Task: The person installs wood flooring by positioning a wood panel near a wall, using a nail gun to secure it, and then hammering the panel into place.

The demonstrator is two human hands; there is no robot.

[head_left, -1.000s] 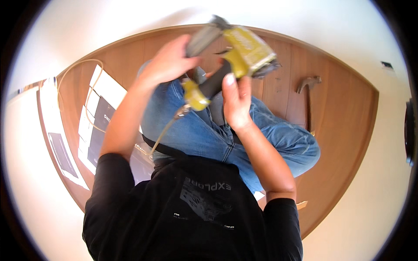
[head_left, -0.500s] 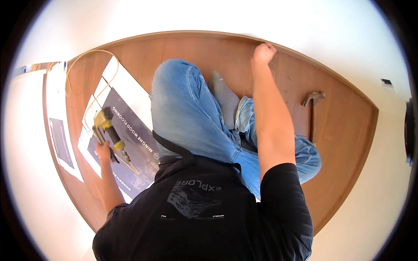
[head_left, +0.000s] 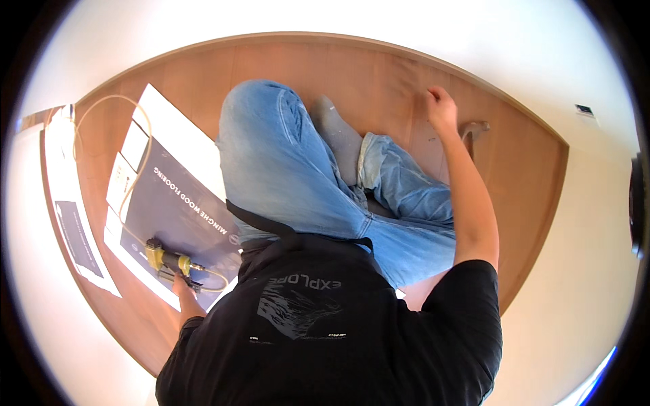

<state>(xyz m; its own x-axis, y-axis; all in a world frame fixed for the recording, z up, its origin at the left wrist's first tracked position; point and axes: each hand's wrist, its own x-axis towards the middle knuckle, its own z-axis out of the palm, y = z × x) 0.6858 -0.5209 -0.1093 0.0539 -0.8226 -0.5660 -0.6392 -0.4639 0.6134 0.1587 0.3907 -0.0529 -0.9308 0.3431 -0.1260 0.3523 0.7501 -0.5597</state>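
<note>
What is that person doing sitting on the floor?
A person in blue jeans sits on a brown wooden floor. Their left hand rests by a yellow power tool with a hose, which lies on a dark flat cardboard box. Their right hand reaches out and presses on the floor, near a metal hammer.

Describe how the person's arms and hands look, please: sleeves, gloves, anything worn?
Both hands are bare: the left hand and right hand wear no gloves. The forearms are uncovered. A black T-shirt with short sleeves ends above each elbow. No watch or ring is visible.
</note>
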